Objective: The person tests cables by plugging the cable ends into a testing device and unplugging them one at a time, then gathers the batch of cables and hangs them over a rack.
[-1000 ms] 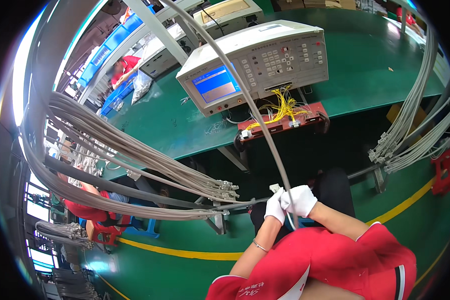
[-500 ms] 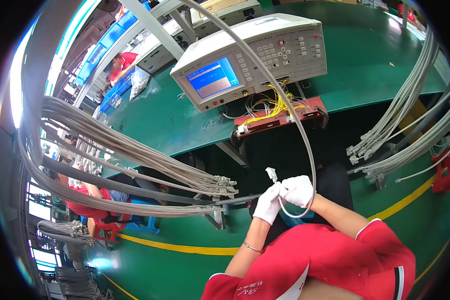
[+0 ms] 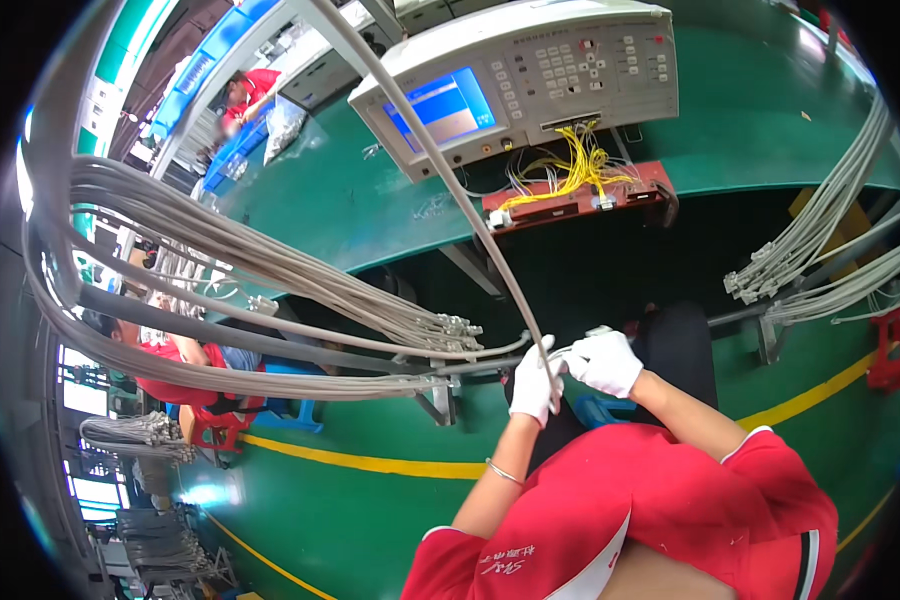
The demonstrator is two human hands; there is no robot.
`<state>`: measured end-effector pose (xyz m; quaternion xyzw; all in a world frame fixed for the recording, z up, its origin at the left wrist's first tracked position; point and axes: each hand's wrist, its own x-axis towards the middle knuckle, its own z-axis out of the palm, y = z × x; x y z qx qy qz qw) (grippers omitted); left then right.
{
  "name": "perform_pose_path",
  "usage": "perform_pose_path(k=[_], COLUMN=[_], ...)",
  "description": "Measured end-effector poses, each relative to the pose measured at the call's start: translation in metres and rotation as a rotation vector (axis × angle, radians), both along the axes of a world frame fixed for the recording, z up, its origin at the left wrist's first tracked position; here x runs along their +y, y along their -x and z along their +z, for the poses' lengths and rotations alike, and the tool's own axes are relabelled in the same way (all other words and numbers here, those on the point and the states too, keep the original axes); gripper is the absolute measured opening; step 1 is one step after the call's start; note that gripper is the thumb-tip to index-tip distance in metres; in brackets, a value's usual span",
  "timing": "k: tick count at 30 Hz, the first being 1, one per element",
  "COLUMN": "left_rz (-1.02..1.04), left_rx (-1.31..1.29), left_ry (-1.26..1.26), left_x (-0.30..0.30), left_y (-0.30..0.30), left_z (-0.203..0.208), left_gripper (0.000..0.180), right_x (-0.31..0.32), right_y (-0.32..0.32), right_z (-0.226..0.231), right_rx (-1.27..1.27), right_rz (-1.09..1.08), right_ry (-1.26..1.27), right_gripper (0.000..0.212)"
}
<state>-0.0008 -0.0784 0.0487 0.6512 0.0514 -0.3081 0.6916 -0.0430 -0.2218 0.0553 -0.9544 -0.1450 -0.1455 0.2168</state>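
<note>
A long grey cable [image 3: 457,180] comes down past the tester to my gloved hands. My left hand [image 3: 533,384], in a white glove with a bracelet at the wrist, is closed at the cable, which runs down across its fingers. Close to its right, my gloved right hand [image 3: 604,362] is closed in a pinch, its fingertips meeting those of the left. A short piece of grey cable shows between the two hands; its plug end is hidden or too small to make out.
A tester [image 3: 530,85] with a blue screen stands on the green table [image 3: 300,225]. In front of it, yellow wires [image 3: 582,165] meet a red connector fixture [image 3: 642,185]. Bundles of grey cables hang on rails at left [image 3: 260,265] and right [image 3: 820,220]. Another person [image 3: 175,365] sits at left.
The cable has swung left, and its loop below my hands is gone. The plug that stuck up above my left fingers no longer shows. The view has shifted slightly.
</note>
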Motion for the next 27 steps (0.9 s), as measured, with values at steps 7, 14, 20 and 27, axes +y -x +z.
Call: perform_pose_path(k=[7, 14, 20, 27], left_rz=[-0.184, -0.344, -0.818, -0.245], left_rx=[0.007, -0.805, -0.800, 0.039], left_ry=[0.129, -0.604, -1.076, -0.364], left_x=[0.005, 0.002, 0.066, 0.047], left_y=[-0.002, -0.004, -0.013, 0.010], left_z=[0.024, 0.016, -0.060, -0.020], left_gripper=[0.018, 0.021, 0.039, 0.031], right_x=[-0.003, 0.003, 0.011, 0.036], right_y=[-0.002, 0.000, -0.033, -0.210], right_z=[-0.002, -0.001, 0.107, 0.142], right_rx=[0.545, 0.509, 0.573, 0.001], right_rz=[-0.041, -0.084, 0.063, 0.113], right_ry=[-1.397, -1.653, -1.486, -0.098], right_gripper=[0.026, 0.028, 0.030, 0.029])
